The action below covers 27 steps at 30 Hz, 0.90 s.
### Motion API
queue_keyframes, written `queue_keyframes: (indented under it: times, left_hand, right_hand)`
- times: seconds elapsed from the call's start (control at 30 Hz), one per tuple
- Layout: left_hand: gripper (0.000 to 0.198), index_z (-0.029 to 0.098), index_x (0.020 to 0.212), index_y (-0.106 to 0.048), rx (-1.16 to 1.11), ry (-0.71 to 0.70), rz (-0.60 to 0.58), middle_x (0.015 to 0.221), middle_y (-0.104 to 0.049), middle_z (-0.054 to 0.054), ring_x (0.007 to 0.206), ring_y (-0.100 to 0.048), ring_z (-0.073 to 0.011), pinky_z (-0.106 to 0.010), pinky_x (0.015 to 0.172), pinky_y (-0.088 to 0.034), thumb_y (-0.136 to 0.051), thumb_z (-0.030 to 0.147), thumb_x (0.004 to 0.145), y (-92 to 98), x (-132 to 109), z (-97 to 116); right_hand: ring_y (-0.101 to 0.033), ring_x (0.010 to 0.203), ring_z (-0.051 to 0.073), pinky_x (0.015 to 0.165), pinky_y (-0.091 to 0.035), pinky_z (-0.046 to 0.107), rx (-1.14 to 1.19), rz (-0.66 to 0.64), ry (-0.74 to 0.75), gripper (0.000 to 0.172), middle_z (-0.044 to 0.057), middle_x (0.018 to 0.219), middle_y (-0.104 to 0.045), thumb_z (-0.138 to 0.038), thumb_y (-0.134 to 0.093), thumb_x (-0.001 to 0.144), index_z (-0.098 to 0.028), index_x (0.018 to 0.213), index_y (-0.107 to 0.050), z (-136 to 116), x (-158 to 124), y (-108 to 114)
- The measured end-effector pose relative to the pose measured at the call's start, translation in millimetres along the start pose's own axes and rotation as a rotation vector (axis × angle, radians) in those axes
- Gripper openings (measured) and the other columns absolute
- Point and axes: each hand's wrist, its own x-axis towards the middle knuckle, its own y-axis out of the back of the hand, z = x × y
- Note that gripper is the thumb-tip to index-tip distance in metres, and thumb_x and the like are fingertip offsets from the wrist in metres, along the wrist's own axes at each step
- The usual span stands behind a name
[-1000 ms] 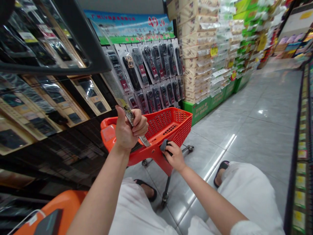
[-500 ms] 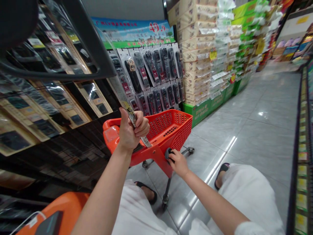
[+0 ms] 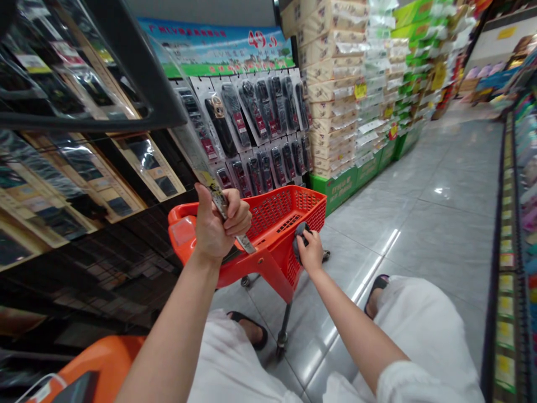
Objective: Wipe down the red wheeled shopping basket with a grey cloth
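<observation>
Right hand [image 3: 311,252] has risen since half a second ago: it was low at the cart's frame and now sits higher, against the outer side wall of the red perforated plastic basket cart [image 3: 272,215]. With it came the small dark grey rounded object [image 3: 300,242]; we cannot tell what this object is. The cart has also shifted slightly leftward in view. We note little change at the left hand [image 3: 218,226].

Left arm is extended forward, the wrist raised over the cart's near rim. The fist is closed tight round a long narrow packet [image 3: 197,157] of clear crinkled plastic, thumb laid up along it. The packet slants up and to the left, and its printed card end pokes out below the fist.

Right arm reaches forward and down. Its fingers are curled over the dark object, gripping it and pressing it to the basket wall.

The basket is glossy moulded plastic with a lattice of small holes, on a thin metal post with castors. It stands on polished grey floor tiles [image 3: 440,224]. Black goods in blister cards [image 3: 260,112] hang beyond it.
</observation>
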Motion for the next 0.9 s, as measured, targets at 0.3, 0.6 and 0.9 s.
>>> queue_keyframes:
  times: [0.3, 0.6, 0.9]
  left_hand:
    - [0.062, 0.017, 0.053, -0.045, 0.02, 0.006, -0.001, 0.038, -0.025, 0.008, 0.03, -0.019, -0.0049, -0.017, 0.031, -0.019, -0.047, 0.075, 0.076, -2.7, -1.9, 2.2]
    - [0.063, 0.017, 0.052, -0.047, 0.075, 0.01, 0.059, 0.037, -0.027, 0.007, 0.029, -0.024, -0.0057, -0.017, 0.03, -0.021, -0.046, 0.076, 0.076, -5.5, -0.4, 3.9]
    - [0.066, 0.017, 0.05, -0.048, 0.119, -0.006, 0.005, 0.034, -0.027, 0.007, 0.026, -0.022, -0.0056, -0.018, 0.027, -0.021, -0.047, 0.079, 0.072, -2.6, 3.9, 3.5]
  right_hand:
    - [-0.057, 0.083, 0.021, 0.078, -0.047, 0.034, 0.146, -0.138, -0.055, 0.012, 0.006, 0.084, -0.061, -0.028, -0.057, 0.077, -0.019, 0.081, -0.063, 60.9, -82.2, -0.1]
    - [-0.041, 0.128, 0.026, 0.107, -0.033, 0.042, 0.216, 0.041, -0.186, 0.05, 0.016, 0.137, -0.041, -0.04, -0.043, 0.086, -0.015, 0.128, -0.055, 38.5, 9.4, -30.7]
    - [-0.059, 0.097, 0.025, 0.091, -0.046, 0.038, 0.312, 0.129, -0.45, 0.039, 0.011, 0.098, -0.063, -0.029, -0.054, 0.073, -0.011, 0.105, -0.068, 66.3, -62.8, -54.3]
